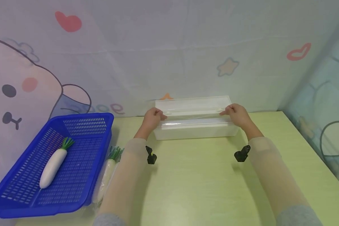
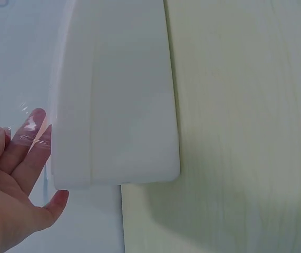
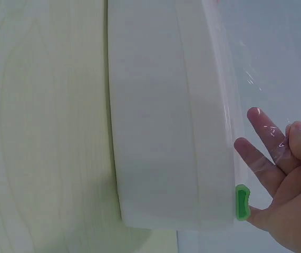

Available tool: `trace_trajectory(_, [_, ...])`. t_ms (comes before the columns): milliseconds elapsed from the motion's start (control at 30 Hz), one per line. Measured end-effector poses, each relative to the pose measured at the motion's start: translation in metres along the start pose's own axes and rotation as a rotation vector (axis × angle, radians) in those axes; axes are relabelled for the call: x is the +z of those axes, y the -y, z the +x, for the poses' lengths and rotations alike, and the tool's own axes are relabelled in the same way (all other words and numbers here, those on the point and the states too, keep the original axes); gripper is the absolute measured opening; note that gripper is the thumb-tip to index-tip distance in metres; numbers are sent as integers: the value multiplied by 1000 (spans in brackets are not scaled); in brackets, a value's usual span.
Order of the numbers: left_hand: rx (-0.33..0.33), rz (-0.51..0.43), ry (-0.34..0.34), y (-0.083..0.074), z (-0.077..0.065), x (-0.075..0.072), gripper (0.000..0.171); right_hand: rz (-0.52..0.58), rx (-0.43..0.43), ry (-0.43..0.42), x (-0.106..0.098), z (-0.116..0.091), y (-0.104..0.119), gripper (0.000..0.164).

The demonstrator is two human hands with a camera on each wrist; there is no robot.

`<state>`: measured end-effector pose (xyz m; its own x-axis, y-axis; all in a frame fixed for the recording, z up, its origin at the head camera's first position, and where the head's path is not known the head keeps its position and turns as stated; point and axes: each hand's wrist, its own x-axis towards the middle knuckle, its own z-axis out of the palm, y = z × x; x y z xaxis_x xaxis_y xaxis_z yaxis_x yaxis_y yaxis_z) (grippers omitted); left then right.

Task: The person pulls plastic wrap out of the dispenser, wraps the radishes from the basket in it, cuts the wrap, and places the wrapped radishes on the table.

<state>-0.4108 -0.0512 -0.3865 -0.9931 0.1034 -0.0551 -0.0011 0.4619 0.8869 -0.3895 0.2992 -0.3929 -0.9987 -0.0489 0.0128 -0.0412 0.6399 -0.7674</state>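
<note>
Clear film [image 3: 250, 79] is stretched between both hands above the white box [image 1: 196, 132], which sits at the table's far side, lid [image 1: 199, 103] raised. The left hand [image 1: 152, 120] pinches the film near the box's left end; the right hand [image 1: 238, 115] pinches it near the right end. At left, a blue basket [image 1: 57, 208] contains a white radish [image 1: 53, 168]; a wrapped radish [image 1: 105, 182] lies beside it on the table [image 1: 192, 179].

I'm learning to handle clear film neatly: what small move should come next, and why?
Probably draw the film gently out a little, with both hands level. The left hand and right hand each pinch it near opposite ends of the box, and the lid stands open, so an even pull should limit creasing.
</note>
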Motion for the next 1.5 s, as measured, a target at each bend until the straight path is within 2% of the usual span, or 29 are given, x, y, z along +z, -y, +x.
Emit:
trace_trajectory(133, [-25, -55, -3, -3, 0, 0, 24, 67, 14, 18, -2, -1, 1, 39])
trace_trajectory(300, [-11, -69, -30, -7, -1, -3, 27, 121, 20, -9, -5, -2, 5, 39])
trace_trajectory(533, [-10, -131, -48, -11, 0, -4, 32, 143, 18, -50, -8, -2, 12, 41])
trace_trajectory(733, [-38, -185, -91, -17, 1, -5, 31, 179, 10, -73, -14, -2, 18, 40])
trace_trajectory(867, [-34, -223, -110, -22, 1, -6, 30, 183, 5, -90, -18, -1, 22, 39])
trace_trajectory(1367, [9, -236, -135, -37, 0, -14, 23, 184, 7, -121, -29, -5, 38, 35])
trace_trajectory(1500, [24, -245, -133, -43, -2, -15, 28, 190, 3, -126, -33, -4, 38, 34])
